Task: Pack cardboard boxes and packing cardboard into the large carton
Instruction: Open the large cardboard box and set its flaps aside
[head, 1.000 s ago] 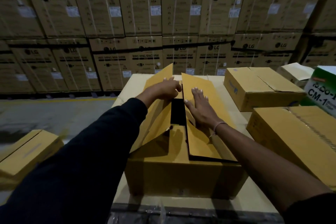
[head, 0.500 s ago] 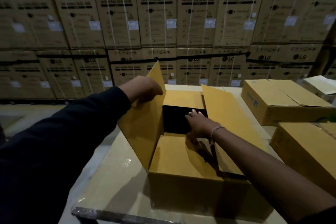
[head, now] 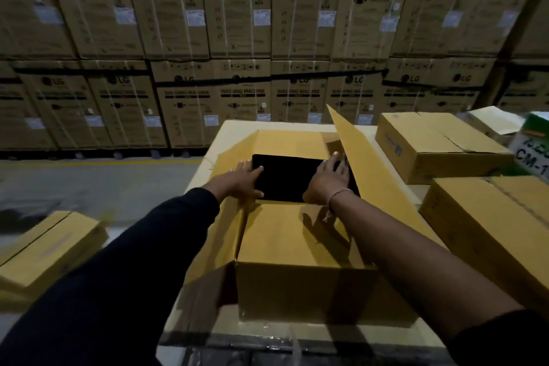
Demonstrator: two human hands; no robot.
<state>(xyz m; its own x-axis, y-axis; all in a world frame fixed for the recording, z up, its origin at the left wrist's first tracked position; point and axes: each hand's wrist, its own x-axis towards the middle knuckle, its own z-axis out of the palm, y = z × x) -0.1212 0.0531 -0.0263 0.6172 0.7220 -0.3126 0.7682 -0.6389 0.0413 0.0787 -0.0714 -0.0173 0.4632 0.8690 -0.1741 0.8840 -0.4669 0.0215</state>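
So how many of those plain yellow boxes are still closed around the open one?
3 in view: one closed box far right, another nearer on the right, and a third low at the left. More may sit outside the frame.

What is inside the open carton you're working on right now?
The carton shows only a dark opening between its folded flaps; it is too dark to see any contents. The left hand and right hand rest at the opening's edges, and the near flap covers the rest.
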